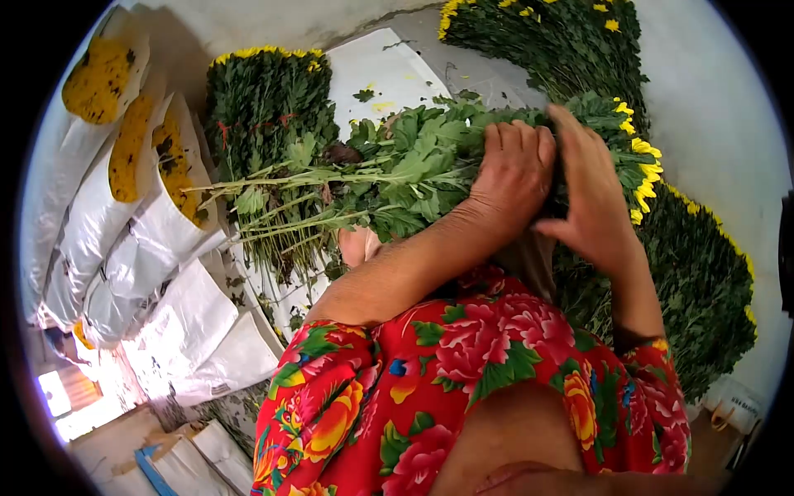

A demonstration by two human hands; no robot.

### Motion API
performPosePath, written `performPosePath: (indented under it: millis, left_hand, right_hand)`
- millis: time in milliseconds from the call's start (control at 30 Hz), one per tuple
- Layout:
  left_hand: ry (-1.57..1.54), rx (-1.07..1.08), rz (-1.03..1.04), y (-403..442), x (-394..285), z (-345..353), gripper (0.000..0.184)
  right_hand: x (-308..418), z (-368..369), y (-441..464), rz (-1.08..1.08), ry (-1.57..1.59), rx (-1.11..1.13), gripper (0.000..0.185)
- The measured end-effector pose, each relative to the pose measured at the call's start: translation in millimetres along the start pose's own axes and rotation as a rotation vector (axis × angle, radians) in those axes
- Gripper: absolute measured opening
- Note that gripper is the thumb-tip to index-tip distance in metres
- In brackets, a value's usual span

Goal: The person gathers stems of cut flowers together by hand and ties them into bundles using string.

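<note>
A loose bunch of yellow chrysanthemums (413,157) lies across in front of me, bare stems to the left and yellow heads to the right. My left hand (514,169) is closed around its leafy upper part, below the flower heads. Close beside it, my right hand (591,194) is raised with fingers stretched out and thumb apart, slightly blurred. Nothing shows in its palm. Its fingertips are near the leaves, but I cannot tell whether they touch.
A tied chrysanthemum bundle (269,103) stands behind the stems. Larger stacks of chrysanthemums lie at the back right (571,41) and along the right side (686,273). White-wrapped yellow bouquets (124,157) line the left. White sheets (385,66) with scattered leaves lie at the back.
</note>
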State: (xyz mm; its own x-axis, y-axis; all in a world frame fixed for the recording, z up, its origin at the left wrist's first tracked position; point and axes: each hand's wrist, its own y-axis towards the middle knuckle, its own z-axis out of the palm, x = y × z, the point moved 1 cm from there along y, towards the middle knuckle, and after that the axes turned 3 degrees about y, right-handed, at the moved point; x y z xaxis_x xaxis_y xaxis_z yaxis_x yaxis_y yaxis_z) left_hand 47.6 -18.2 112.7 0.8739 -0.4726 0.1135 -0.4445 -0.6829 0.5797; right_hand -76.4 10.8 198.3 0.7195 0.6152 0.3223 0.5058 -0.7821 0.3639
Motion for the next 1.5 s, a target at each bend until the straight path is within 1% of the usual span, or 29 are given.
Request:
performPosePath:
  millis: [67,100,133,200,233,300,333,400,467,533,600,633,700,767,800,867,900,933,967,1033,1100,1133,1167,1200,1267,1333,1400,1433,1500]
  left_hand:
    - [-0.095,0.194,0.063,-5,-1,-5,0.054]
    - [-0.174,0.197,0.074,-6,3,-5,0.072]
    - [-0.176,0.204,0.077,-4,17,-13,0.072]
    - [-1.095,0.325,-0.021,0,49,-33,0.091]
    - [-1.088,0.334,-0.024,3,60,-46,0.091]
    - [-0.596,0.120,-0.063,6,79,-73,0.112]
    - [-0.589,0.141,-0.068,2,76,-68,0.112]
    - [-0.348,0.227,-0.039,-11,64,-48,0.115]
    - [-0.167,0.308,0.009,-24,53,-28,0.118]
    - [-0.060,0.404,-0.056,-24,41,-22,0.089]
    - [-0.052,0.264,-0.068,-35,34,-8,0.078]
    - [-0.062,0.262,-0.083,-35,32,-9,0.070]
    - [-0.083,0.295,-0.037,-29,32,-15,0.071]
    - [-0.139,0.324,-0.015,-25,36,-13,0.074]
    - [-0.144,0.377,-0.042,-23,38,-15,0.074]
    - [-0.151,0.615,-0.225,-18,48,-19,0.079]
    - [-0.353,0.516,-0.272,-23,57,-13,0.085]
    - [-0.367,0.593,-0.261,-7,56,-39,0.071]
    - [-0.473,0.581,-0.290,-6,66,-48,0.065]
    - [-0.757,0.527,-0.504,-11,100,-52,0.055]
    - [-0.906,0.451,-0.685,-14,130,-59,0.048]
    - [-0.751,0.460,-0.683,-3,125,-69,0.060]
    - [-0.745,0.478,-0.706,-5,127,-68,0.059]
    - [-0.739,0.494,-0.728,-8,129,-63,0.058]
    - [-0.704,0.510,-0.653,-27,123,-39,0.055]
    - [-0.782,0.510,-0.617,-22,101,-30,0.040]
    - [-0.697,0.609,-0.642,-13,93,-33,0.039]
    - [-0.676,0.592,-0.655,-22,105,-61,0.039]
    - [-0.710,0.549,-0.629,-25,107,-62,0.036]
  right_hand:
    - [-22,21,-6,-0.079,-0.055,0.047,0.095]
    - [-26,22,-5,-0.074,-0.050,0.046,0.095]
    - [-28,24,-4,-0.106,-0.075,0.054,0.091]
    - [-32,28,-11,-0.129,-0.088,0.063,0.087]
    - [-35,32,-12,-0.090,-0.233,0.095,0.083]
    - [-40,40,-14,0.003,-0.408,0.158,0.081]
    - [-39,42,-17,0.005,-0.386,0.162,0.081]
    - [-39,38,-18,0.023,-0.330,0.145,0.081]
    - [-45,41,-23,0.002,-0.394,0.186,0.083]
    - [-42,34,-26,-0.047,-0.417,0.145,0.073]
    - [-44,33,-30,-0.024,-0.469,0.134,0.067]
    - [-46,34,-32,-0.063,-0.454,0.092,0.064]
    - [-49,34,-35,-0.063,-0.450,0.043,0.061]
    - [-49,31,-40,-0.130,-0.357,-0.017,0.071]
    - [-44,19,-44,-0.093,-0.367,-0.020,0.071]
    - [-35,-15,-49,-0.122,-0.065,-0.108,0.074]
    - [-35,-30,-53,-0.129,0.034,-0.140,0.075]
    - [-46,-44,-67,0.017,-0.068,-0.387,0.070]
    - [-67,-49,-85,0.114,-0.180,-0.553,0.064]
    - [-132,-53,-129,0.281,-0.363,-0.786,0.053]
    - [-195,-23,-186,0.547,-0.272,-0.724,0.045]
    - [-206,-10,-203,0.942,-0.189,-0.520,0.038]
    - [-218,14,-221,1.003,-0.143,-0.396,0.035]
    - [-230,43,-236,1.059,-0.096,-0.273,0.033]
    - [-239,106,-257,1.103,0.087,-0.110,0.029]
    - [-232,145,-249,1.121,0.212,0.054,0.027]
    - [-241,187,-249,1.112,0.190,0.042,0.025]
    - [-224,192,-228,1.073,0.164,0.010,0.024]
    - [-241,207,-207,1.107,0.135,0.044,0.024]
